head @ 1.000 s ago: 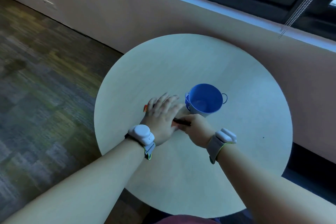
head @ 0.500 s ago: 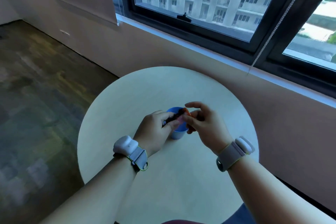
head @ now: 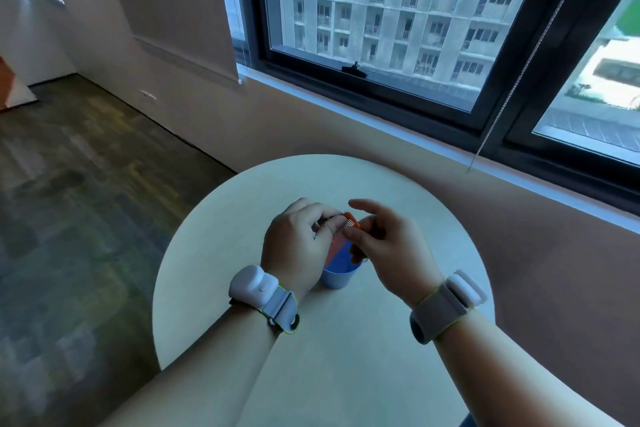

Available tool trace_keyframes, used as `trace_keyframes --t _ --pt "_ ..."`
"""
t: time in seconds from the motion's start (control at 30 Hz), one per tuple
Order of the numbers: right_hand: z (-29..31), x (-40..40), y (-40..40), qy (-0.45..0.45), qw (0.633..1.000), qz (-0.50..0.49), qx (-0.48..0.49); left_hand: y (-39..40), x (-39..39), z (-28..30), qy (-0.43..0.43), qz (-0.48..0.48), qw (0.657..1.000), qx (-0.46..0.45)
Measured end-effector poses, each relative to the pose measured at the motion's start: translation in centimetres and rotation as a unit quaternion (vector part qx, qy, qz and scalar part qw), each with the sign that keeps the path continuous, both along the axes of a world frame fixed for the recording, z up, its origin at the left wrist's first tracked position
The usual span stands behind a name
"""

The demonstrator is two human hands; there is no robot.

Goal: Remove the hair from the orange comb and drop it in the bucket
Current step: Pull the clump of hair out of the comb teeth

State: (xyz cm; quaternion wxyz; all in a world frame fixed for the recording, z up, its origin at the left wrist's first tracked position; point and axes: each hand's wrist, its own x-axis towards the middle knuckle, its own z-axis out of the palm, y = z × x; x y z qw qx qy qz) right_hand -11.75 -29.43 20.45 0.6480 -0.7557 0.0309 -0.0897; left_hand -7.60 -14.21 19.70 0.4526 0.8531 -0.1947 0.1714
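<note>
Hair-removal step: above the blue bucket at the table's centre, the right hand pinches the orange comb while the left hand pinches at its teeth, probably next releasing hair downward.

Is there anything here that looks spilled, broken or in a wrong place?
Nothing stands out. The blue bucket stands upright on the round table, and both hands hold the orange comb just above it. No spill shows on the table.
</note>
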Motion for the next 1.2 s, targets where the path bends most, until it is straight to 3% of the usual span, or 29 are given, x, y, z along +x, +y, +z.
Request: trace_keyframes --t 0.07,0.27,0.5,0.67,0.8,0.9,1.07,1.2 --pt "0.7 0.1 0.1 -0.005 1.000 -0.004 0.029 -0.2 0.3 1.0 -0.014 0.020 1.000 -0.020" --pt "1.3 0.0 1.1 0.021 0.999 0.018 0.027 -0.6 0.8 2.9 0.088 0.006 0.988 -0.124" --pt "2.5 0.4 0.9 -0.009 0.995 -0.032 -0.092 0.9 1.2 3.1 0.014 -0.050 0.998 -0.047" --pt "3.0 0.6 1.0 -0.024 0.998 -0.015 -0.060 1.3 1.7 3.2 0.153 -0.085 0.968 -0.179" --pt "3.5 0.6 1.2 -0.036 0.998 0.024 -0.045 1.4 1.7 3.6 0.156 -0.098 0.972 -0.146" --pt "3.6 0.1 1.4 -0.012 0.998 0.054 -0.021 1.3 1.8 4.1 0.176 -0.052 0.953 -0.240" --pt "3.0 -0.7 1.3 -0.066 0.987 0.021 -0.146 2.4 3.1 4.8 0.180 -0.001 0.923 -0.340" --pt "2.3 -0.6 1.3 -0.132 0.955 -0.023 -0.266 3.0 3.3 4.5 0.179 0.029 0.898 -0.401"
